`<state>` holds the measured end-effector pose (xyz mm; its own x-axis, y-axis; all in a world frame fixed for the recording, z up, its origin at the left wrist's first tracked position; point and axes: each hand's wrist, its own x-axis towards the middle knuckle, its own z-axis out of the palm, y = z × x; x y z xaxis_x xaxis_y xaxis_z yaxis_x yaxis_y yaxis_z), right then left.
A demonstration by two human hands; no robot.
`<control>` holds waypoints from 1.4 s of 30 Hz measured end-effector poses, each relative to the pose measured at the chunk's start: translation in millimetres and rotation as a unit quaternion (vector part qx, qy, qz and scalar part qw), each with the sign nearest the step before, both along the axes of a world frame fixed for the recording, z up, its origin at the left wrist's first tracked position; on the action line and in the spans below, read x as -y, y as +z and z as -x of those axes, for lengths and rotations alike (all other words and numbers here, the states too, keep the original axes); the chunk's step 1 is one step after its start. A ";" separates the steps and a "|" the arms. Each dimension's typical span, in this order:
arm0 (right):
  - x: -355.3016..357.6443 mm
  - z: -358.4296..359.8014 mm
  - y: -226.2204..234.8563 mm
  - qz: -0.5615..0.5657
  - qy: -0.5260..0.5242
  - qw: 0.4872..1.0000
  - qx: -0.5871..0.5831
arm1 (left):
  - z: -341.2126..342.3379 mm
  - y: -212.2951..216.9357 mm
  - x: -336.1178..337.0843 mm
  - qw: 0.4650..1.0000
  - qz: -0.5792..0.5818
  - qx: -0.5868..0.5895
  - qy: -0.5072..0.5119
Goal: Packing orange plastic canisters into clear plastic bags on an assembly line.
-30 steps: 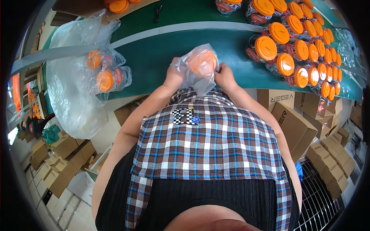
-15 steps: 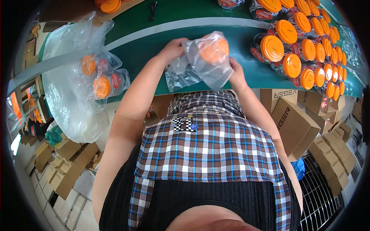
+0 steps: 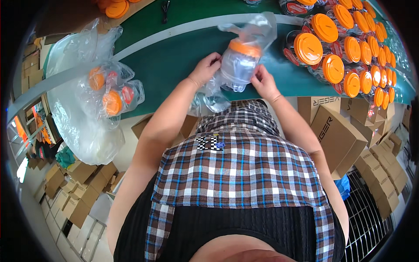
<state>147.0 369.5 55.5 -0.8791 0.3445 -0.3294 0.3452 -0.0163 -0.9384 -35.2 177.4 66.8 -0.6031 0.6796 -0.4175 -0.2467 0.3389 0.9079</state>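
A clear jar (image 3: 239, 71) with an orange lid (image 3: 245, 48) stands, slightly tilted, on the green table before me, wrapped in a clear plastic bag (image 3: 265, 29) whose loose end sticks up beyond the lid. At the jar's left side, my left hand (image 3: 205, 70) is closed on the bag's film, fingertips bent in. My right hand (image 3: 263, 83) pinches the film low on the jar's right side. Crumpled plastic bags (image 3: 210, 103) lie under and beside my left wrist, at the table's near edge. What fills the jar is blurred by the film.
Rows of orange-lidded jars (image 3: 334, 69) crowd the table's right side. On the left, bagged jars (image 3: 112, 103) rest on a large heap of clear plastic (image 3: 65, 109). A black cable (image 3: 165, 11) lies at the back. Cardboard boxes (image 3: 338, 142) stand below on the right.
The bagged jar has tipped from lid toward me to nearly upright, its loose bag end now pointing away. My left hand has shifted down and right; my right hand has lowered slightly.
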 end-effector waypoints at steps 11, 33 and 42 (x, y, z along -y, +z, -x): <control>-4.3 43.4 33.5 0.122 -0.119 0.972 -0.163 | -36.5 31.5 -2.4 0.976 -0.177 0.015 0.128; 8.6 3.6 59.2 -0.266 -0.047 0.956 -0.112 | -68.1 64.6 -15.8 0.935 -0.056 -0.306 0.168; -2.0 4.5 -5.9 0.048 0.031 0.995 -0.079 | -94.7 -17.4 -13.8 0.957 0.049 -0.205 0.200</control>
